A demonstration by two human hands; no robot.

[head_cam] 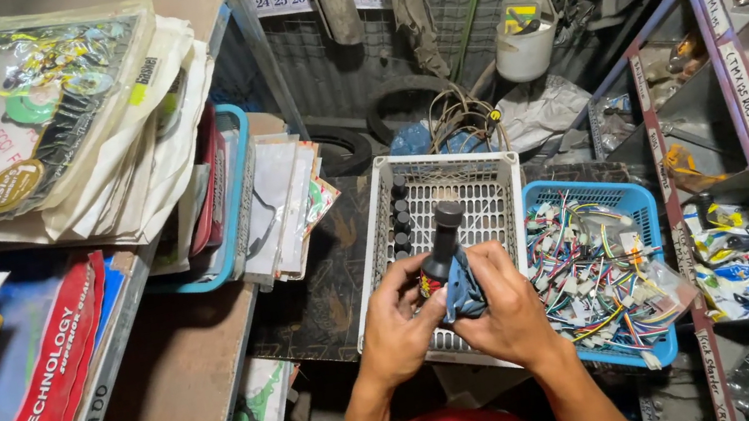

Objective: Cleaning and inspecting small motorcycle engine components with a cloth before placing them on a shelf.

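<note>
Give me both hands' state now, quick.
Left hand: closed on the black handle part.
Right hand: closed on the same part, with a blue cloth.

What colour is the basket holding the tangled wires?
Blue basket, seen best in the head view.

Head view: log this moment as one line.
left hand: holds black handlebar grip | right hand: holds blue cloth against it | below: white crate | right: blue basket of wires
</note>
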